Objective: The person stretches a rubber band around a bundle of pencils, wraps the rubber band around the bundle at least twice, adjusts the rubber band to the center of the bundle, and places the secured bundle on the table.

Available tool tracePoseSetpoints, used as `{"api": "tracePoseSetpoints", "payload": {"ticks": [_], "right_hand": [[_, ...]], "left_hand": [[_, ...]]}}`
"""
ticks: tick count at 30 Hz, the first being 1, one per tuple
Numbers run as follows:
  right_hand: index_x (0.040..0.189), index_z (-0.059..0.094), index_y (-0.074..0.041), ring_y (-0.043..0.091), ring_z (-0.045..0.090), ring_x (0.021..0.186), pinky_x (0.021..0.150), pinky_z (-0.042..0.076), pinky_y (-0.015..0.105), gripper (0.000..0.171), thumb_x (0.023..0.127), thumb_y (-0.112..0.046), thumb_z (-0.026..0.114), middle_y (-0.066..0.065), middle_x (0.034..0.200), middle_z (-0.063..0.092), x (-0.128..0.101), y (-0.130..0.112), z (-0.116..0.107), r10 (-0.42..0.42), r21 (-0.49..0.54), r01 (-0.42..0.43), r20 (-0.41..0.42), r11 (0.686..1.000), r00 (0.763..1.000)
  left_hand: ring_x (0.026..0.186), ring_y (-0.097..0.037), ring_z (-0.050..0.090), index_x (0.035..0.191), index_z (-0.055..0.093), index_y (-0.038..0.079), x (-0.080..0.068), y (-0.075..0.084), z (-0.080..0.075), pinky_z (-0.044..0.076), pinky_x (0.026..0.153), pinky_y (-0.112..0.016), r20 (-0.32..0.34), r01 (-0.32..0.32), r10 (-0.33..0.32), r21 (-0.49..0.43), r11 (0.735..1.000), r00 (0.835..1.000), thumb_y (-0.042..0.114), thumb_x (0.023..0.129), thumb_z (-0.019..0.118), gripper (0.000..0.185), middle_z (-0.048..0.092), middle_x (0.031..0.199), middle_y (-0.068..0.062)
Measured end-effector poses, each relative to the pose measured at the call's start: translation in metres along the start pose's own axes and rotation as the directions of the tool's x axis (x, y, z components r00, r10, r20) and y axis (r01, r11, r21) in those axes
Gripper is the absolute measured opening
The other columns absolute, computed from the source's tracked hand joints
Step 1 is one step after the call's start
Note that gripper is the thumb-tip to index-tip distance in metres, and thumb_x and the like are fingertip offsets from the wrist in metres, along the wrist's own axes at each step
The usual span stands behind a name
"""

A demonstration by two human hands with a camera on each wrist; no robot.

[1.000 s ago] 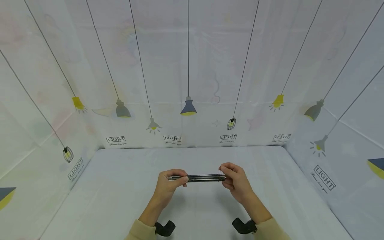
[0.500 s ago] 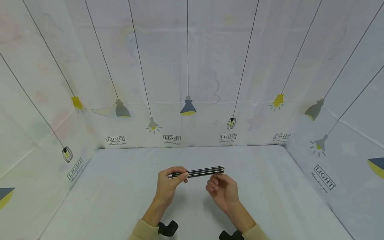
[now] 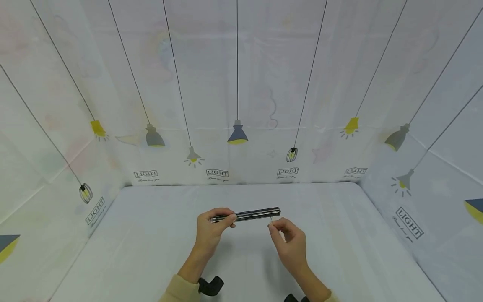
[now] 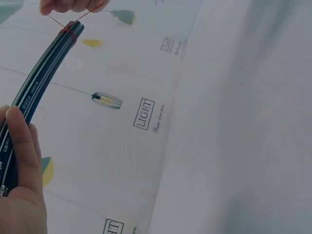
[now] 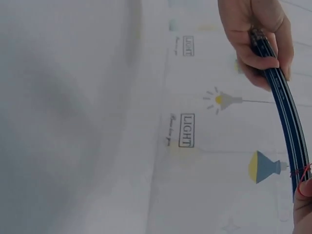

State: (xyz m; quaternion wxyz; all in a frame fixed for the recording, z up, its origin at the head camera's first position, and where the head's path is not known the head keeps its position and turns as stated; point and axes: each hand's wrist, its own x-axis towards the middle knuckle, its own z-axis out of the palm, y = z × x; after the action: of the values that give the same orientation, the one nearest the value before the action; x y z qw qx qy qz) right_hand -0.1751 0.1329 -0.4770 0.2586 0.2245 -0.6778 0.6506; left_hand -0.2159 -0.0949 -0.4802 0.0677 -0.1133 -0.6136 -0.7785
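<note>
Head view: left hand curled round one end of pen bundle, kept level above table w/ far end free. Right hand at that end, thumb & forefinger pinching red rubber band looped there, other fingers loosely bent. Band drawn taut off bundle, per left wrist view. Lamp-print wall behind.
</note>
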Motion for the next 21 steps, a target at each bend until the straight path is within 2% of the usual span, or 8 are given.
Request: {"api": "tracePoseSetpoints", "payload": {"ticks": [1,3,5,7,11,15,18,21], "right_hand": [[0.090,0.066,0.001,0.013,0.056,0.068,0.062,0.049,0.020,0.019,0.086,0.019,0.064,0.007,0.078,0.064,0.001,-0.001,-0.001,-0.106,-0.086,0.107,0.018,0.990,0.994],[0.091,0.067,-0.002,0.013,0.051,0.065,0.058,0.045,0.021,0.025,0.082,0.021,0.067,0.003,0.076,0.062,0.006,-0.004,-0.004,-0.236,-0.180,0.245,0.072,0.953,0.969],[0.093,0.068,-0.007,0.011,0.047,0.063,0.053,0.040,0.022,0.028,0.081,0.018,0.069,0.000,0.075,0.059,0.011,-0.007,-0.007,-0.283,-0.253,0.300,0.103,0.920,0.954],[0.094,0.069,-0.009,0.011,0.045,0.062,0.050,0.036,0.023,0.027,0.082,0.016,0.071,-0.002,0.075,0.057,0.017,-0.011,-0.011,-0.280,-0.308,0.302,0.114,0.902,0.953],[0.093,0.069,-0.009,0.012,0.044,0.063,0.049,0.036,0.023,0.022,0.087,0.012,0.071,0.000,0.077,0.054,0.025,-0.016,-0.020,-0.170,-0.344,0.203,0.125,0.917,0.977],[0.093,0.067,-0.006,0.010,0.044,0.065,0.052,0.038,0.024,0.012,0.093,0.006,0.067,0.000,0.078,0.053,0.030,-0.018,-0.029,0.051,-0.266,-0.010,0.147,0.964,0.988],[0.094,0.065,0.000,0.011,0.039,0.060,0.051,0.035,0.026,0.006,0.099,0.000,0.061,-0.002,0.074,0.051,0.035,-0.016,-0.037,0.217,-0.102,-0.199,0.213,0.975,0.953],[0.093,0.062,0.002,0.016,0.030,0.057,0.051,0.026,0.033,0.013,0.103,-0.002,0.054,-0.002,0.074,0.053,0.041,-0.009,-0.045,0.303,0.127,-0.360,0.331,0.924,0.894]], "left_hand": [[0.070,-0.022,0.071,0.097,0.073,-0.008,0.000,0.001,0.000,0.061,0.080,-0.038,0.005,0.004,-0.004,0.004,1.000,1.000,0.009,0.083,0.085,0.025,0.068,0.106,-0.019],[0.070,-0.022,0.071,0.097,0.073,-0.007,0.000,0.002,-0.001,0.061,0.080,-0.037,0.020,0.012,-0.012,0.019,1.000,1.000,0.009,0.084,0.084,0.023,0.069,0.105,-0.018],[0.070,-0.022,0.071,0.096,0.074,-0.005,-0.001,0.004,-0.002,0.061,0.081,-0.037,0.042,0.015,-0.017,0.026,1.000,0.999,0.008,0.084,0.084,0.020,0.069,0.104,-0.016],[0.071,-0.021,0.071,0.097,0.074,-0.004,-0.001,0.005,-0.003,0.061,0.079,-0.037,0.078,0.007,-0.009,0.026,1.000,0.997,0.007,0.085,0.083,0.018,0.068,0.103,-0.016],[0.071,-0.019,0.069,0.098,0.072,-0.008,-0.001,0.008,-0.005,0.062,0.075,-0.037,0.146,-0.010,0.010,0.005,1.000,0.989,0.005,0.086,0.081,0.020,0.069,0.100,-0.014],[0.069,-0.018,0.067,0.100,0.069,-0.013,-0.001,0.008,-0.007,0.060,0.072,-0.034,0.188,0.017,-0.013,-0.015,1.000,0.982,0.005,0.086,0.081,0.025,0.070,0.098,-0.010],[0.067,-0.018,0.066,0.099,0.068,-0.015,0.000,0.008,-0.008,0.059,0.069,-0.031,0.203,0.043,-0.037,-0.024,0.999,0.978,0.006,0.086,0.081,0.028,0.069,0.097,-0.009],[0.066,-0.018,0.064,0.099,0.068,-0.015,0.000,0.009,-0.009,0.058,0.067,-0.029,0.222,0.041,-0.034,-0.027,0.999,0.974,0.005,0.087,0.080,0.027,0.069,0.097,-0.009]]}}
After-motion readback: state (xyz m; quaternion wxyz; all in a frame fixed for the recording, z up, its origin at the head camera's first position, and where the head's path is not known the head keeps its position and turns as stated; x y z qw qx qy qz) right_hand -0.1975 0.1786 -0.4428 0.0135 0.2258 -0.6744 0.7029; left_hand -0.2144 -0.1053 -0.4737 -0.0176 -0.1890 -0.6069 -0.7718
